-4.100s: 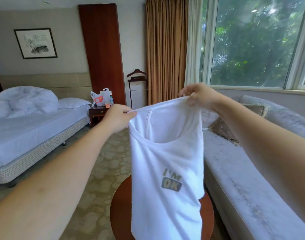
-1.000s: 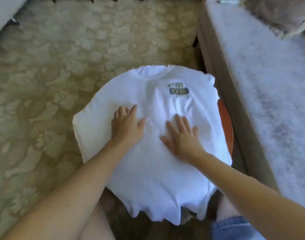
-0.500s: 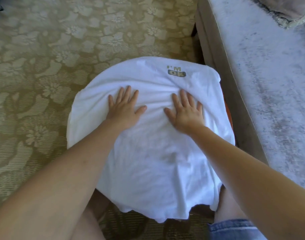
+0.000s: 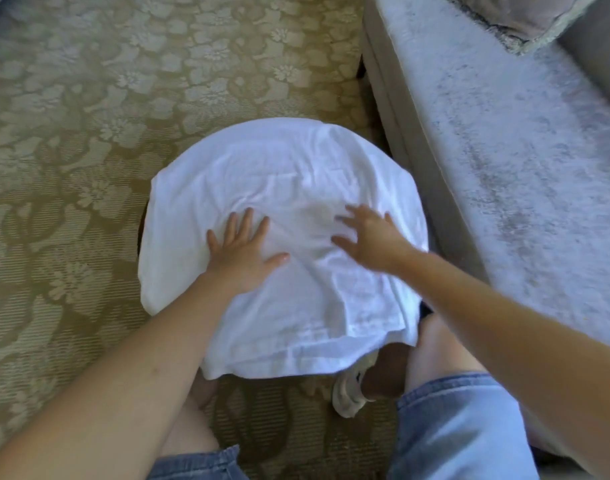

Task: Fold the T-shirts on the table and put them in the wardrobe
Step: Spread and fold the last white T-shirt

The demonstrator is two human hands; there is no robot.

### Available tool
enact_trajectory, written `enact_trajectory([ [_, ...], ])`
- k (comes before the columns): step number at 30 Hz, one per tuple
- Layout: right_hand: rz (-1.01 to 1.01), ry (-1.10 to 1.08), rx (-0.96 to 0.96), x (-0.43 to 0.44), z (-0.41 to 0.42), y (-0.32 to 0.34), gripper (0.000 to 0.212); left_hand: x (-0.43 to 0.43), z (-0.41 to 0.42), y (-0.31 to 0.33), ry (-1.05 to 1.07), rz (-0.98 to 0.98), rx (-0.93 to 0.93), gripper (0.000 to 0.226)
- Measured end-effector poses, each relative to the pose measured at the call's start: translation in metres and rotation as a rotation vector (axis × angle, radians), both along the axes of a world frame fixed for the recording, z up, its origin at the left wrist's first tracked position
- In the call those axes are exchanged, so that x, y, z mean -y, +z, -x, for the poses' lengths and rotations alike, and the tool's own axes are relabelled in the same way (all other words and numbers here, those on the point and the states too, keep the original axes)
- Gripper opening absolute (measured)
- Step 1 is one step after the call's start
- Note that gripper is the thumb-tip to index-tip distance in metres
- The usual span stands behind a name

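Left hand [image 4: 242, 252] presses flat, fingers spread, on the white T-shirt [image 4: 279, 174]; right hand [image 4: 372, 242] is spread over it too, blurred, contact unclear. The T-shirt drapes over the hidden table. I judge it light, limp and quick to slide, so I'd pinch a side edge near the sleeve

Diffuse daylight is received from right of the fingers [image 4: 245, 225]; the T-shirt [image 4: 282, 174] beneath them is nearly overexposed. The right hand [image 4: 369, 239] is smeared by motion blur, the left hand [image 4: 241, 259] rendered sharp. Frame edges are bowed by wide-angle distortion.
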State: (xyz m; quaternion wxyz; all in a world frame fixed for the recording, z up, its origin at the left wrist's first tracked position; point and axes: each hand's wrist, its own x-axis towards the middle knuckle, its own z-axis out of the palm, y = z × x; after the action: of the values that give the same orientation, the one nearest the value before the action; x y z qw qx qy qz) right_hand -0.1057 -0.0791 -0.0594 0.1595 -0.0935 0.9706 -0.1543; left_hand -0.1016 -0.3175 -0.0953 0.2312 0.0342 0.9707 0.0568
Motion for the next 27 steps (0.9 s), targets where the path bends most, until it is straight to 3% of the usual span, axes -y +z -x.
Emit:
enact_trajectory([
  [3, -0.14, 0.133, 0.17, -0.011, -0.057, -0.013, 0.068, -0.01, -0.001, 0.007, 0.014, 0.022, -0.104, 0.076],
  [6, -0.22, 0.151, 0.173, -0.016, -0.059, -0.033, 0.073, -0.034, -0.03, 0.022, -0.125, -0.191, -0.302, 0.062],
  [9, -0.215, 0.14, 0.162, -0.008, -0.027, -0.038, 0.071, -0.056, -0.065, 0.03, -0.222, -0.398, -0.145, 0.037],
  [13, -0.061, 0.113, 0.192, -0.019, 0.004, -0.005, 0.054, -0.076, -0.076, 0.034, -0.219, -0.246, -0.062, 0.051],
  [16, 0.022, 0.042, 0.022, -0.046, -0.022, 0.015, 0.045, -0.093, -0.072, 0.039, -0.248, -0.144, -0.128, 0.044],
  [19, 0.056, 0.041, -0.018, -0.073, -0.069, 0.008, 0.041, -0.109, -0.068, 0.038, -0.267, -0.153, -0.146, 0.043],
  [23, -0.004, 0.077, 0.009, -0.092, -0.099, -0.015, 0.056, -0.116, -0.068, 0.036, -0.277, -0.145, -0.22, 0.028],
  [27, -0.028, 0.061, -0.19, -0.091, -0.096, -0.026, 0.052, -0.107, -0.066, 0.032, -0.156, -0.265, -0.225, 0.03],
])
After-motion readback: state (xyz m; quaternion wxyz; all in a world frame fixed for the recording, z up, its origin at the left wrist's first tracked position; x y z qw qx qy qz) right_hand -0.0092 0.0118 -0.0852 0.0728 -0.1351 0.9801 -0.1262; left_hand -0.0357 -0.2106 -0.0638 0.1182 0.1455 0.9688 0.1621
